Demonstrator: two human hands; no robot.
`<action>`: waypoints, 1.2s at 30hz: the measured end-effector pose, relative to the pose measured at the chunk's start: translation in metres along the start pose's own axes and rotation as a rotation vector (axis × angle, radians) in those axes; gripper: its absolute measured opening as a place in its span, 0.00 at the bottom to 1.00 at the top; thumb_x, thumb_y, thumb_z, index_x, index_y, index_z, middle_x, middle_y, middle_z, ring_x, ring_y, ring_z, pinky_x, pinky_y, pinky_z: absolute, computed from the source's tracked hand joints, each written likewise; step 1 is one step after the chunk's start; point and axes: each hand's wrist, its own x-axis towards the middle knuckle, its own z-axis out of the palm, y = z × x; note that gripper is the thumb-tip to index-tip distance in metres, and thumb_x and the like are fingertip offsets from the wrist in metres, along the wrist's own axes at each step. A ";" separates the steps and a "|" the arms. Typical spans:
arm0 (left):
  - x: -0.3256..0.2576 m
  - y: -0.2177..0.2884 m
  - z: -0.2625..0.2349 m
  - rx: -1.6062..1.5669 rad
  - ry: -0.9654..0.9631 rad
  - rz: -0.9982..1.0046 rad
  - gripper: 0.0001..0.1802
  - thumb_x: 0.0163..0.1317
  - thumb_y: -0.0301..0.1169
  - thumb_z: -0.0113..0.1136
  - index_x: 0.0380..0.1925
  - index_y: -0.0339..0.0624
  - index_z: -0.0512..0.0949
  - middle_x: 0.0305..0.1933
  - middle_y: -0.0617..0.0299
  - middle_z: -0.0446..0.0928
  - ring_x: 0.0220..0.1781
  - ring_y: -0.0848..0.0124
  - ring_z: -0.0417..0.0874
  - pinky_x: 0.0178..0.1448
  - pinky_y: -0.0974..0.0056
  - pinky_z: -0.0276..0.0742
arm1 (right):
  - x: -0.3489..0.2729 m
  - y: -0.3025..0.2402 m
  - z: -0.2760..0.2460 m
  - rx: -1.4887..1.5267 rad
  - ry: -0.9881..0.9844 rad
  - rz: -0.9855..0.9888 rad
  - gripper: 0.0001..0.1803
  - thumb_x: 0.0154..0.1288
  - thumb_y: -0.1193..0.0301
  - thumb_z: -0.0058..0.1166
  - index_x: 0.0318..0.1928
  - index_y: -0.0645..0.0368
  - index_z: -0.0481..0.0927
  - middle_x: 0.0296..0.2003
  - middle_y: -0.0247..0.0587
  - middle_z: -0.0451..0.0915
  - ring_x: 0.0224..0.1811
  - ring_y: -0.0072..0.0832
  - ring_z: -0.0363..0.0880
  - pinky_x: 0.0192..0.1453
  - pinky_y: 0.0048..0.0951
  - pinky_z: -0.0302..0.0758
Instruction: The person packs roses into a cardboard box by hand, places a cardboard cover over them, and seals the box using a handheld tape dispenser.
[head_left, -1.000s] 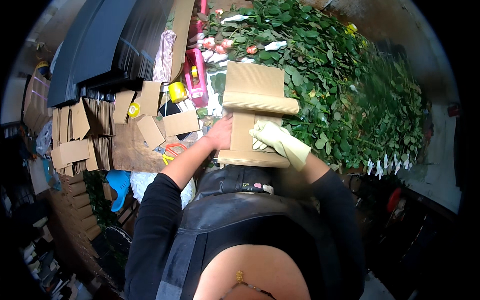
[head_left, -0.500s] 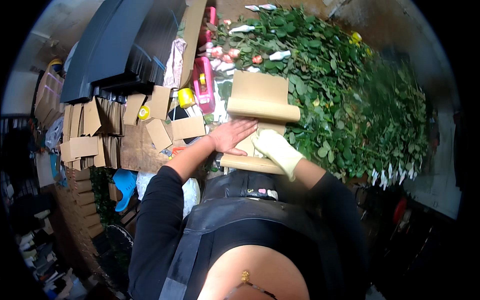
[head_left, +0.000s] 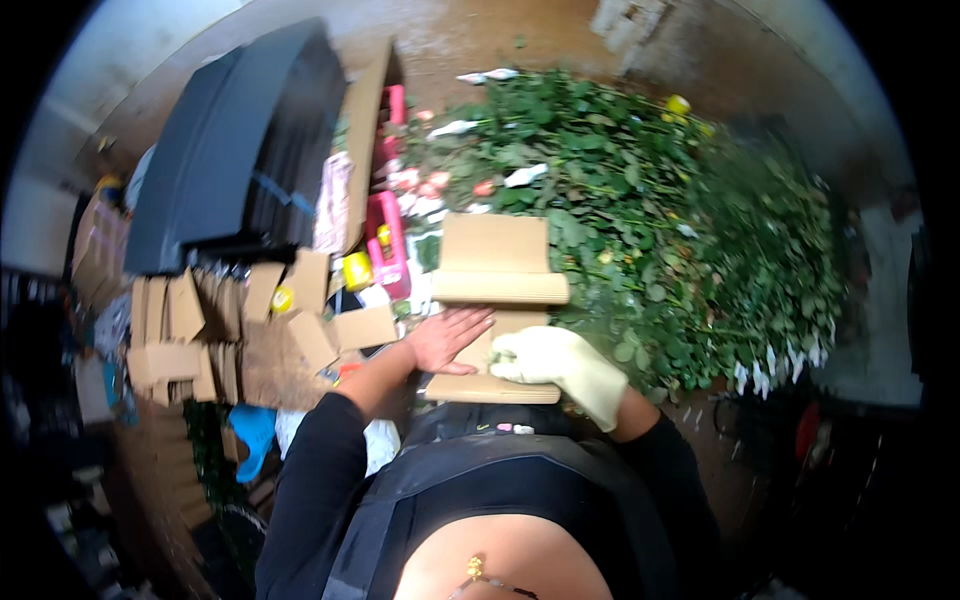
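Note:
A brown corrugated cardboard sheet (head_left: pixel 493 242) lies in front of me, with a curled ridged fold across its middle and another raised ridged edge close to my body. My bare left hand (head_left: pixel 450 340) rests flat on the part between those folds, fingers stretched out to the right. Beside it, my right hand (head_left: pixel 550 358) wears a pale yellow glove. Its fingers are curled together against the same cardboard, just above the near edge. Whatever they may hold is hidden.
Leafy green rose stems (head_left: pixel 640 230) cover the right side, some with white-wrapped heads. Pink tape dispensers (head_left: pixel 388 250) and a yellow tape roll (head_left: pixel 357 271) stand to the left. Beyond are cardboard pieces (head_left: pixel 365 327) and a stack of black sheets (head_left: pixel 215 150). A blue plastic object (head_left: pixel 254 438) sits lower left.
The whole scene sits lower in the picture as the view has tilted. My left hand stays flat on the cardboard; my right hand has turned more sideways, fingers still curled beside it.

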 end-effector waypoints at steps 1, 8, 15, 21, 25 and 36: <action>-0.001 0.000 0.001 0.001 0.002 -0.017 0.56 0.63 0.67 0.55 0.79 0.36 0.55 0.80 0.41 0.60 0.75 0.45 0.68 0.74 0.45 0.66 | -0.017 0.002 -0.016 0.248 0.118 -0.038 0.21 0.74 0.55 0.53 0.61 0.46 0.83 0.55 0.47 0.85 0.58 0.46 0.83 0.62 0.45 0.79; 0.017 0.003 -0.016 0.025 -0.138 -0.023 0.55 0.65 0.66 0.54 0.78 0.34 0.55 0.80 0.41 0.61 0.79 0.46 0.64 0.78 0.46 0.61 | 0.016 0.080 -0.078 -0.702 0.684 0.340 0.50 0.64 0.59 0.66 0.82 0.43 0.53 0.82 0.47 0.51 0.84 0.41 0.51 0.84 0.44 0.52; 0.003 -0.001 -0.002 -0.079 -0.324 -0.113 0.54 0.65 0.68 0.51 0.76 0.32 0.59 0.74 0.39 0.68 0.74 0.42 0.69 0.77 0.42 0.62 | -0.010 0.064 -0.098 0.537 0.785 0.048 0.18 0.76 0.66 0.54 0.59 0.63 0.82 0.49 0.45 0.88 0.50 0.25 0.85 0.56 0.27 0.79; 0.015 0.008 -0.022 -0.014 -0.224 -0.107 0.49 0.70 0.61 0.52 0.78 0.35 0.57 0.77 0.43 0.65 0.75 0.49 0.70 0.75 0.45 0.65 | -0.003 0.143 -0.171 0.304 1.351 0.075 0.20 0.78 0.65 0.49 0.63 0.61 0.79 0.56 0.42 0.86 0.60 0.31 0.84 0.65 0.30 0.77; 0.010 0.022 -0.015 0.025 -0.163 -0.225 0.41 0.72 0.55 0.53 0.78 0.46 0.60 0.72 0.46 0.69 0.72 0.49 0.70 0.72 0.43 0.66 | 0.040 0.190 -0.248 0.058 1.472 0.121 0.17 0.76 0.67 0.50 0.54 0.64 0.84 0.54 0.45 0.87 0.60 0.37 0.84 0.68 0.35 0.75; 0.012 0.053 -0.031 -0.146 0.063 -0.380 0.31 0.65 0.43 0.67 0.68 0.50 0.77 0.57 0.51 0.77 0.57 0.51 0.78 0.61 0.50 0.77 | 0.018 0.145 -0.307 -0.776 1.104 0.365 0.20 0.66 0.67 0.60 0.59 0.51 0.84 0.73 0.40 0.71 0.79 0.40 0.62 0.86 0.44 0.47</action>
